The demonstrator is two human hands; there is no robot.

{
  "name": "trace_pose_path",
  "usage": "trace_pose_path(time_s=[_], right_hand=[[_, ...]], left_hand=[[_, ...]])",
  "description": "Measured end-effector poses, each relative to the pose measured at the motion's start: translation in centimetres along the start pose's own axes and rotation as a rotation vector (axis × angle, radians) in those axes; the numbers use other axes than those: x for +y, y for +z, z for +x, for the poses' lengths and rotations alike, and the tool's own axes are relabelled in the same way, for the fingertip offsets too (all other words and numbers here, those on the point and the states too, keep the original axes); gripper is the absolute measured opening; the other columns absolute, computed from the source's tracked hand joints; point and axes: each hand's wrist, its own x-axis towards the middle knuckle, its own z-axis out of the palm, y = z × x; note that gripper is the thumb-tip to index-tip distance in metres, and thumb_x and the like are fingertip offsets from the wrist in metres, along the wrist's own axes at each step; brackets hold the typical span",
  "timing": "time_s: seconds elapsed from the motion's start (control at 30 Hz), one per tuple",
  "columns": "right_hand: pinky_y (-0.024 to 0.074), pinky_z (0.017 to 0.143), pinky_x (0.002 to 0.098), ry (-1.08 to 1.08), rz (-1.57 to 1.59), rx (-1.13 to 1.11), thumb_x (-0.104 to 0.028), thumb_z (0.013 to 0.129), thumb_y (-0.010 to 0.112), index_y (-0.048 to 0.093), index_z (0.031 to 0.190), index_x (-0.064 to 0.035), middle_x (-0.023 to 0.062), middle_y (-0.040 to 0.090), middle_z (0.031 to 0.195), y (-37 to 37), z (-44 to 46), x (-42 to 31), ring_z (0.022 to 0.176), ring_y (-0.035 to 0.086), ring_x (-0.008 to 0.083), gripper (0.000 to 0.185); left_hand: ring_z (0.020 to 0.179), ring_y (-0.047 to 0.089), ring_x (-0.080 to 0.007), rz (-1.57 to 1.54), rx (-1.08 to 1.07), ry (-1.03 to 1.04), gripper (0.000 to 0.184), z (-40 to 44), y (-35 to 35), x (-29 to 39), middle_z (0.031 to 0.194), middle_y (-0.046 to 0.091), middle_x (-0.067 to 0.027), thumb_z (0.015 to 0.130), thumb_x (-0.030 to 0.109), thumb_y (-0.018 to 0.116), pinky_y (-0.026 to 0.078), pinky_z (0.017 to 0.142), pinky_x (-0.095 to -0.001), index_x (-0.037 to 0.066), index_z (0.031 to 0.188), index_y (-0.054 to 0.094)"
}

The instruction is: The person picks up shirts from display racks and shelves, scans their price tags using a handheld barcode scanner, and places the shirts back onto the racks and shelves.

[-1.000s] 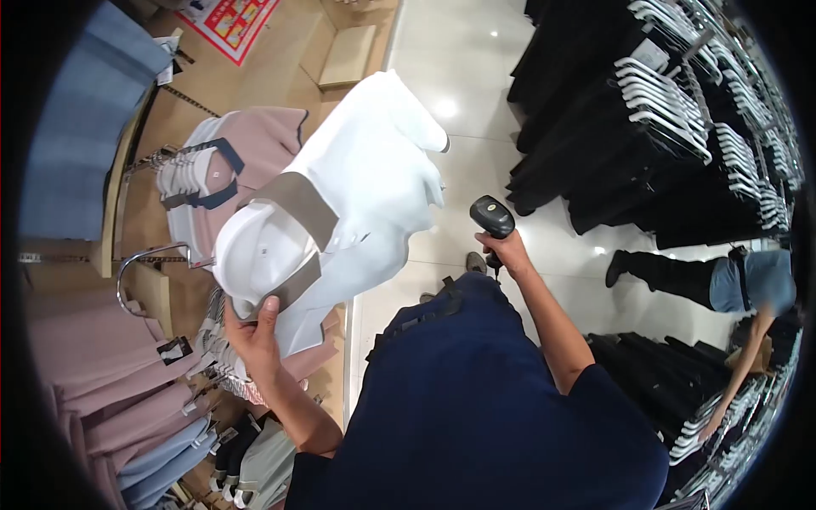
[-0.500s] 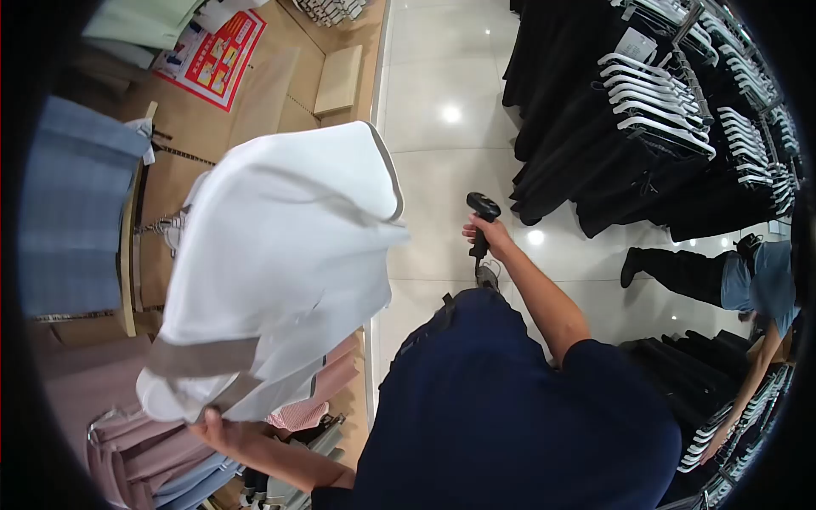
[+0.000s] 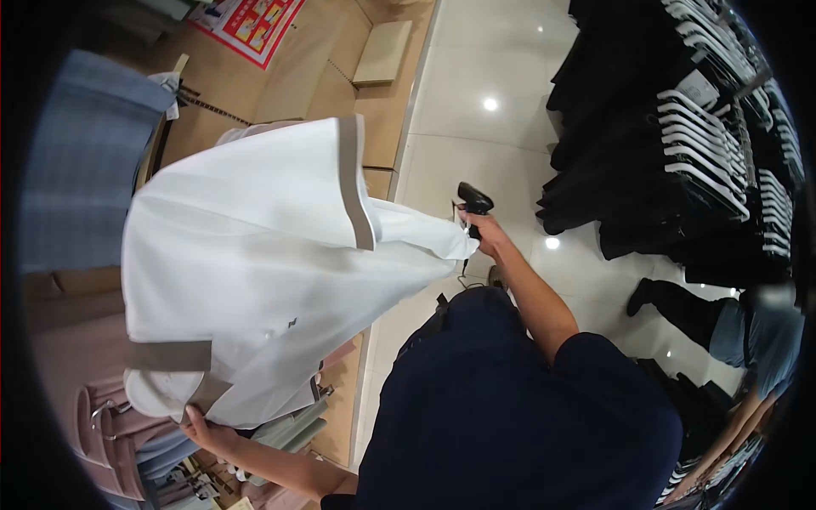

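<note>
A white polo shirt (image 3: 246, 255) with a taupe collar and sleeve band hangs spread out in front of me on the left. My left hand (image 3: 206, 432) is closed on it at the collar end, and a small dark logo shows on its chest. In my right hand (image 3: 483, 229) is a black handheld barcode scanner (image 3: 476, 199), its head pointing up and away. The same hand has hold of the shirt's gathered hem, pulled taut toward it. A thin cord dangles below the scanner's handle.
Wooden shelving (image 3: 382, 53) with a red notice (image 3: 255, 25) lies to the left, beside blue-grey garments (image 3: 89, 170) and pink garments (image 3: 110, 450). Black clothes (image 3: 612, 127) on white hangers line the right. A person in a blue-grey top (image 3: 769, 340) stands there by the racks.
The shirt has turned and spread open, its hem now drawn across to my right hand. My right hand has caught the hem while keeping the scanner. My left hand keeps the collar end.
</note>
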Motion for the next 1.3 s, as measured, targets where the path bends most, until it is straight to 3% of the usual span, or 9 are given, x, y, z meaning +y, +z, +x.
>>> trace_pose_path(time_s=[0.13, 0.27, 0.33, 0.4, 0.47, 0.6, 0.7, 1.03, 1.3], right_hand=[[0.0523, 0.081, 0.0341, -0.184, -0.217, 0.06, -0.003, 0.08, 0.077, 0.064, 0.115, -0.0028, 0.0046, 0.066, 0.096, 1.0, -1.5, -4.3, 0.087, 0.065, 0.0185, 0.037], [0.0496, 0.083, 0.0313, -0.328, -0.485, 0.049, -0.001, 0.08, 0.077, 0.065, 0.115, -0.0008, 0.0046, 0.067, 0.1, 5.5, -3.0, -6.9, 0.09, 0.063, 0.0153, 0.037], [0.0481, 0.084, 0.0285, -0.333, -0.441, -0.072, -0.001, 0.081, 0.077, 0.067, 0.114, -0.0019, 0.0026, 0.067, 0.102, 10.6, -5.0, -7.7, 0.093, 0.062, 0.0137, 0.035], [0.0487, 0.085, 0.028, -0.313, -0.662, -0.163, -0.002, 0.081, 0.078, 0.067, 0.113, -0.0027, 0.0016, 0.068, 0.102, 16.0, -7.0, -7.4, 0.093, 0.061, 0.0117, 0.034], [0.0499, 0.084, 0.0284, -0.34, -0.826, -0.355, -0.005, 0.081, 0.079, 0.067, 0.112, -0.0023, 0.0002, 0.069, 0.102, 20.9, -8.8, -6.0, 0.092, 0.061, 0.0098, 0.033], [0.0518, 0.079, 0.0298, -0.343, -0.945, -0.595, -0.009, 0.078, 0.077, 0.066, 0.11, 0.0007, 0.0058, 0.071, 0.091, 27.9, -11.5, -1.2, 0.084, 0.063, 0.0111, 0.035], [0.0524, 0.08, 0.0311, -0.478, -1.021, -0.633, -0.009, 0.077, 0.077, 0.064, 0.11, 0.0024, 0.01, 0.072, 0.093, 29.6, -12.7, 0.2, 0.084, 0.064, 0.0128, 0.037], [0.0504, 0.09, 0.0299, -0.316, -1.087, -0.306, -0.011, 0.083, 0.079, 0.063, 0.12, 0.0022, 0.0095, 0.071, 0.108, 17.0, -15.9, 0.9, 0.096, 0.064, 0.0132, 0.042], [0.0502, 0.092, 0.0307, -0.196, -0.925, -0.412, -0.018, 0.083, 0.081, 0.062, 0.119, 0.0017, 0.009, 0.071, 0.106, 22.8, -22.1, 0.2, 0.096, 0.063, 0.0131, 0.045]], left_hand=[[0.096, 0.061, -0.0189, 0.216, 0.039, -0.192, 0.03, -2.6, 1.4, -3.2, 0.107, 0.067, -0.0129, 0.091, 0.02, 0.07, 0.048, 0.087, -0.0321, -0.004, 0.107, 0.062], [0.1, 0.062, -0.0204, 0.18, -0.01, -0.38, 0.043, -7.2, 5.4, -9.3, 0.112, 0.067, -0.0114, 0.085, 0.016, 0.077, 0.047, 0.091, -0.0322, -0.007, 0.118, 0.061], [0.103, 0.062, -0.0211, 0.191, -0.073, -0.574, 0.05, -9.4, 8.6, -11.3, 0.117, 0.066, -0.0118, 0.082, 0.015, 0.078, 0.047, 0.094, -0.033, -0.007, 0.123, 0.06], [0.105, 0.062, -0.021, 0.123, -0.182, -0.49, 0.054, -11.2, 13.0, -11.8, 0.117, 0.066, -0.0134, 0.08, 0.019, 0.081, 0.048, 0.094, -0.033, -0.006, 0.123, 0.06], [0.102, 0.063, -0.021, 0.221, -0.221, -0.682, 0.057, -12.4, 15.7, -12.2, 0.111, 0.068, -0.0136, 0.078, 0.023, 0.084, 0.049, 0.091, -0.0328, -0.006, 0.122, 0.061], [0.089, 0.066, -0.0169, -0.039, -0.569, -0.775, 0.046, -13.7, 18.3, -14.4, 0.102, 0.07, -0.0096, 0.079, 0.02, 0.082, 0.051, 0.083, -0.0315, -0.004, 0.115, 0.065], [0.087, 0.066, -0.0136, -0.262, -0.543, -0.749, 0.034, -14.4, 19.7, -13.2, 0.1, 0.071, -0.0079, 0.082, 0.013, 0.077, 0.052, 0.078, -0.0293, -0.002, 0.111, 0.067], [0.088, 0.066, -0.0136, -0.274, -0.243, -0.61, 0.027, -13.4, 18.4, -14.2, 0.101, 0.071, -0.0085, 0.084, 0.007, 0.074, 0.051, 0.079, -0.0274, -0.004, 0.108, 0.069], [0.09, 0.065, -0.0146, -0.216, -0.288, -0.529, 0.027, -14.3, 21.3, -13.4, 0.104, 0.07, -0.0091, 0.087, 0.006, 0.071, 0.05, 0.082, -0.0277, -0.005, 0.112, 0.066]])
